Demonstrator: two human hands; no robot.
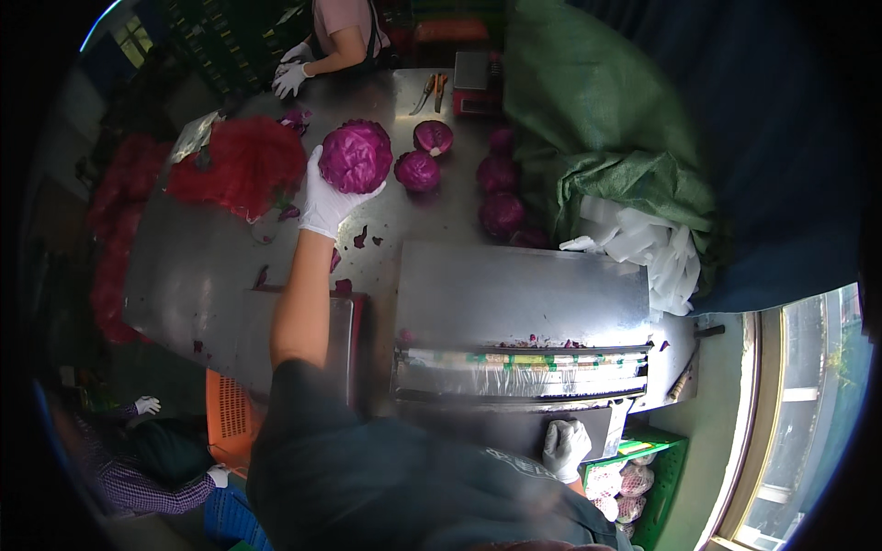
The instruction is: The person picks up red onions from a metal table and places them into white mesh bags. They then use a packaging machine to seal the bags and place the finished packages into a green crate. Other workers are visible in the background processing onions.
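Note:
My left hand, in a white glove, reaches out over the steel table and holds a whole red cabbage, its thumb along the left side and the palm beneath. Close to the right of that cabbage lie a smaller red cabbage and one with a cut face. My right hand, also gloved, is curled by the front of a film-wrapping machine; whether anything is inside its fingers is hidden. Clear film runs across the machine's front.
Red mesh bags lie at left; more red cabbages sit right. Scales and two orange-handled tools stand at the back. A green sack spills white pieces. Two gloved co-workers are nearby. Netted produce fills a green crate.

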